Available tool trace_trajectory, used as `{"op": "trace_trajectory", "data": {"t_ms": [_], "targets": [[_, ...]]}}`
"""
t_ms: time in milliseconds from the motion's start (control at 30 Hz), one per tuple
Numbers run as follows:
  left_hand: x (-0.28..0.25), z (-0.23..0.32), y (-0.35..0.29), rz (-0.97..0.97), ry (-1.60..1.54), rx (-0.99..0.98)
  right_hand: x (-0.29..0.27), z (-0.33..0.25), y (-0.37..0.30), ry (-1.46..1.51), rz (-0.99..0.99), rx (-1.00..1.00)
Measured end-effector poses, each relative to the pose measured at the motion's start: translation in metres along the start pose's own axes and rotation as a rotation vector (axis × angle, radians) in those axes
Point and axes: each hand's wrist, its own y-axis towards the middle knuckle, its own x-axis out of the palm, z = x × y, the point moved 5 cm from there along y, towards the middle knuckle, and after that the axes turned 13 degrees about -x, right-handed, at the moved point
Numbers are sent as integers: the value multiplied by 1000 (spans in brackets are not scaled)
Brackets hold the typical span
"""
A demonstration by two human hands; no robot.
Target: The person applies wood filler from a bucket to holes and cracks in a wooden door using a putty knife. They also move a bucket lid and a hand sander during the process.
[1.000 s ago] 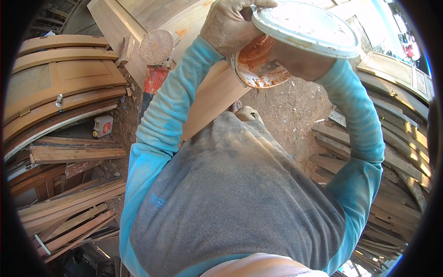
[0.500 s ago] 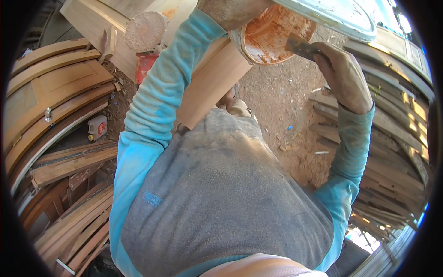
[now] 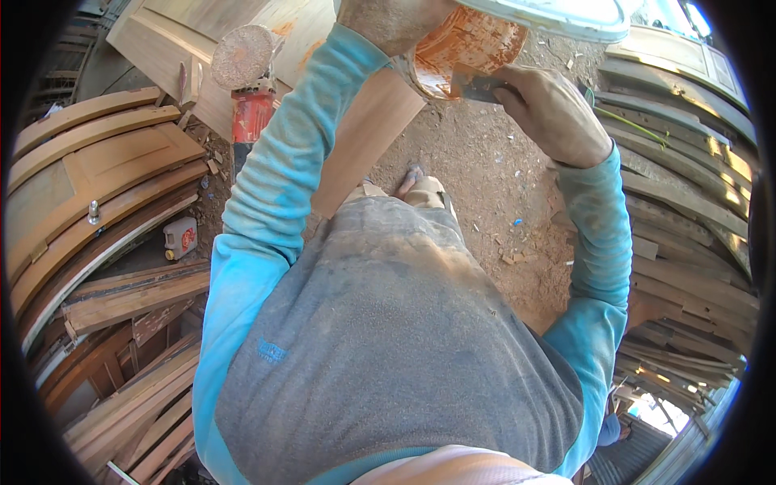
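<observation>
A bucket is tilted with its mouth toward me, its inside smeared with orange-brown paste. My left hand is closed at the bucket's upper left side, its fingers partly hidden and cut off by the frame's top. A pale lid hangs at the bucket's far right edge. In my right hand is a putty knife, gripped between thumb and fingers. The knife's flat blade, coated with orange paste, lies at the near rim of the bucket's mouth.
A wooden panel lies under my left forearm. On it rests a red grinder with a round dusty disc. Stacked doors and a small grey jug stand at left. Planks pile up at right, beyond the dirt floor.
My right hand and the putty knife have moved left, bringing the blade to the bucket's near rim. The bucket and lid have shifted left and slightly up in view.
</observation>
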Motion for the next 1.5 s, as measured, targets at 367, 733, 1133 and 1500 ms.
{"op": "trace_trajectory", "data": {"t_ms": [367,733,1133,1500], "targets": [[-24,-17,4,137,238,-1,48,17,-55,929,335,149],[-67,-79,48,-52,184,-180,274,-114,-112,1635,588,451],[-52,-50,40,-155,142,59,359,-205,-78,1518,1183,629],[-61,-101,113,-157,251,-24,370,-234,-50,1124,1370,574]]}}
